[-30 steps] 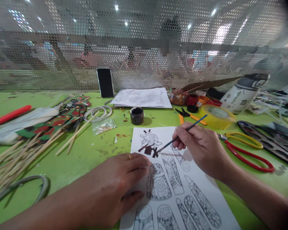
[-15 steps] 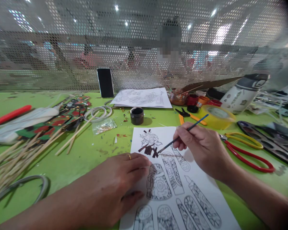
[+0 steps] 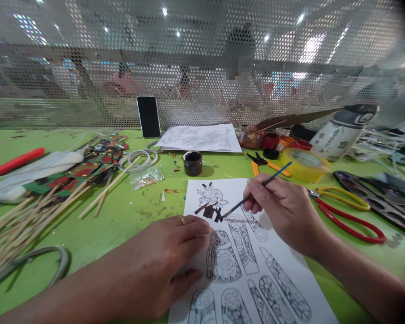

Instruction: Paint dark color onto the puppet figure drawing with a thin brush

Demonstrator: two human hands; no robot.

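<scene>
Painting step in hand, judged from the pose: right hand (image 3: 286, 211) at centre-right of the frame pinches a thin blue-handled brush (image 3: 256, 190) between thumb and fingertips, bristle end down on the white printed sheet (image 3: 256, 265), tip touching the paper just right of the small dark-filled figure (image 3: 211, 202) near the sheet's top. Left hand (image 3: 162, 265) at lower centre lies flat, fingers spread and pressed on the sheet's left edge, pinning it to the green table (image 3: 121, 216); ring on one finger. Sheet sits lower centre of the frame and carries outlined patterned panels, mostly uncoloured, so the fill work looks early on. Small dark pot (image 3: 192, 163) stands just above the sheet, apart from it, lid off as far as I can tell. Next move likely calls for short controlled strokes inside the outline, left hand holding the paper steady, and a reload at the pot when the bristles run dry; a guess only. Around: red-handled scissors (image 3: 347, 216) right of the brush hand, yellow tape roll (image 3: 305, 164) above that, paint palette (image 3: 381, 198) at far right, paint jars (image 3: 270, 139) upper right of centre, second drawing sheet (image 3: 200, 137) and an upright phone (image 3: 149, 116) at upper centre against the mesh screen (image 3: 87, 67), bamboo sticks (image 3: 37, 211) on the left.
</scene>
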